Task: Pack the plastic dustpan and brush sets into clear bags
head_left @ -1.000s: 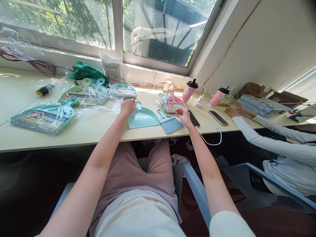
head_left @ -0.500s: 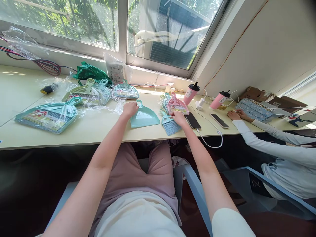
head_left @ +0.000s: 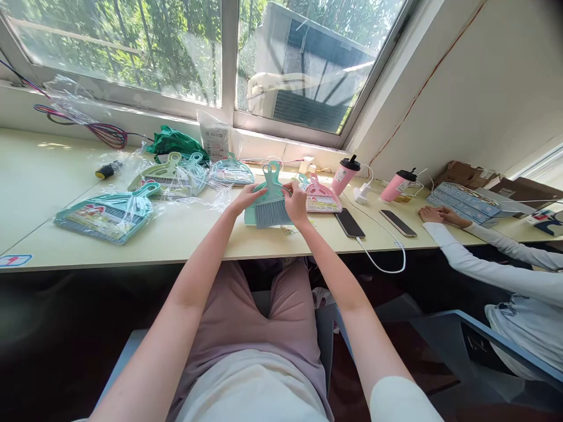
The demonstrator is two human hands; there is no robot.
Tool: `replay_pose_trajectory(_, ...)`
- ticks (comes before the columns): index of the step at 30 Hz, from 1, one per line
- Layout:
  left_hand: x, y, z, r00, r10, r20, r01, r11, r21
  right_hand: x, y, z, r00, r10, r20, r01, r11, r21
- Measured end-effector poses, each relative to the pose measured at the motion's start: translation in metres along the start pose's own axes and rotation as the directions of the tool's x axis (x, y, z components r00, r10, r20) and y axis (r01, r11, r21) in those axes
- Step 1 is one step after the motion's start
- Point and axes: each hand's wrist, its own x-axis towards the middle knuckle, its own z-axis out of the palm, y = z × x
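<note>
In the head view a mint-green hand brush [head_left: 271, 214] with grey bristles lies against the front of a mint-green dustpan [head_left: 250, 217], their handles pointing to the window. My left hand [head_left: 247, 199] grips the left side of the dustpan, its thumb reaching toward the brush. On the other side my right hand [head_left: 297, 203] is closed on the right edge of the brush. Most of the dustpan is hidden behind the bristles. Just right of my right hand lies a pink brush-and-dustpan set [head_left: 322, 195]. A small printed card [head_left: 291, 230] lies below the hand.
Several plastic-wrapped brush-and-dustpan sets [head_left: 105, 214] lie to the left, near a green bag [head_left: 176, 142]. Rightward are a phone on a cable [head_left: 350, 223], another phone [head_left: 398, 223] and pink cups [head_left: 345, 174]. A co-worker's hands [head_left: 435, 215] rest at the far right.
My right hand has lifted the brush leftward onto the dustpan. My left hand has shifted from the dustpan's handle to its side. The view has tilted slightly.
</note>
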Motion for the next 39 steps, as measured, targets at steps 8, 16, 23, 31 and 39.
replay_pose_trajectory(8,0.003,-0.001,0.003,0.979,0.146,-0.144,-0.127,0.983,0.131,-0.003,0.008,0.007,0.995,0.080,-0.058,-0.082,0.996,-0.036)
replay_pose_trajectory(16,0.003,0.003,0.006,0.960,0.175,-0.219,-0.113,0.956,0.269,0.008,0.021,0.000,0.965,0.193,0.176,-0.239,0.924,0.298)
replay_pose_trajectory(23,0.007,-0.003,0.003,0.980,0.150,-0.131,-0.103,0.944,0.314,-0.005,0.028,0.024,0.931,0.364,0.018,-0.347,0.870,0.350)
replay_pose_trajectory(31,0.008,-0.004,0.004,0.952,0.193,-0.238,-0.098,0.928,0.360,0.004,0.039,0.037,0.914,0.402,0.057,-0.392,0.840,0.375)
replay_pose_trajectory(39,0.003,-0.007,-0.001,0.980,-0.058,-0.189,0.052,0.998,-0.037,-0.017,0.072,-0.029,0.926,0.048,0.374,-0.096,0.989,0.111)
